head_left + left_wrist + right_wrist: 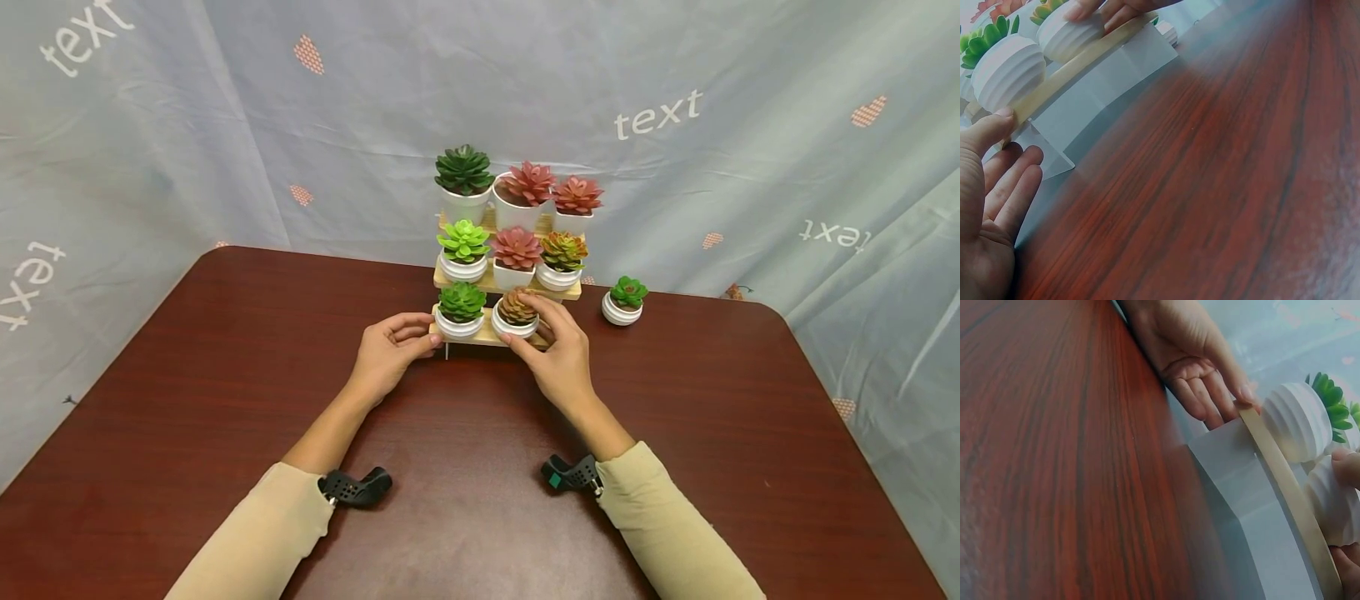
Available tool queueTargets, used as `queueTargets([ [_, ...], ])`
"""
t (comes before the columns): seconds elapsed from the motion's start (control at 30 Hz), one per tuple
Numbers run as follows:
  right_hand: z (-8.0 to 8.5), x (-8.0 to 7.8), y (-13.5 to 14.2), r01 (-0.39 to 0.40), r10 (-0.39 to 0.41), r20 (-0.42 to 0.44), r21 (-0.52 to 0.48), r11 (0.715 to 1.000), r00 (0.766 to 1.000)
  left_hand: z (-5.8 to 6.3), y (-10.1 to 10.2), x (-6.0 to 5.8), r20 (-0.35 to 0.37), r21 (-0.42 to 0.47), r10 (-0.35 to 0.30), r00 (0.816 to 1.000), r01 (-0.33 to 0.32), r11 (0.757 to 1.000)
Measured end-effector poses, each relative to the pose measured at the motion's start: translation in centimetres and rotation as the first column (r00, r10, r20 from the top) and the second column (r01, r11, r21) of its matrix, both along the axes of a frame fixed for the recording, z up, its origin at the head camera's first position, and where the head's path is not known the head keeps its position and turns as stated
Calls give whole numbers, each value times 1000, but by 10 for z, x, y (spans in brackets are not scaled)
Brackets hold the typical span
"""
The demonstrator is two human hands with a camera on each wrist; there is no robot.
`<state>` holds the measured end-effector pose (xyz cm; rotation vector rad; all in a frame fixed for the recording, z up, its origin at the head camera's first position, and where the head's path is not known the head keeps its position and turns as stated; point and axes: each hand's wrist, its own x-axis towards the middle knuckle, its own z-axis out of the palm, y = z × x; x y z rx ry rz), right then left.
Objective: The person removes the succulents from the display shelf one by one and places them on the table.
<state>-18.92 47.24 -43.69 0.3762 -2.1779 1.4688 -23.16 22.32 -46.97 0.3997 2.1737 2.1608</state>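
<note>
A three-tier plant stand (pixel 480 336) with pale wooden shelves holds potted artificial succulents near the table's back edge. My left hand (pixel 386 354) pinches the left end of the bottom shelf, thumb on top, as the left wrist view shows at the wooden board (pixel 1054 94). With thumb and fingers, my right hand (pixel 561 354) grips the ribbed white pot of a brownish succulent (pixel 517 308) on that same shelf. Left of it sits a green succulent (pixel 461 304) in a similar pot (pixel 1297 422). The right wrist view shows only the fingertips of my right hand (pixel 1349 469).
The middle tier bears a bright green succulent (pixel 464 242), a pink one (pixel 517 248) and a yellow-red one (pixel 562 252). On top stand a dark green plant (pixel 464 171) and two reddish ones. Another small potted succulent (pixel 624 302) stands on the table (pixel 712 400) to the right. Behind hangs a curtain (pixel 360 125).
</note>
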Motion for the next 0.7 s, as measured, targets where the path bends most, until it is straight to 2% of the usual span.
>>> queueTargets([
  [0.23, -3, -2, 5, -19, 17, -48, -48, 999, 999, 1, 0, 1, 0, 6, -5, 1000, 5, 1000],
  [0.5, 13, 2, 14, -22, 16, -103, -52, 998, 994, 0, 0, 0, -5, 7, -2, 1000, 2, 1000],
  [0.6, 20, 3, 17, -49, 38, -128, -80, 996, 991, 0, 0, -1, -4, 5, -4, 1000, 4, 1000],
  [0.7, 26, 3, 20, -109, 86, -171, -132, 985, 982, -1, -1, -1, -3, 1, -7, 1000, 7, 1000],
])
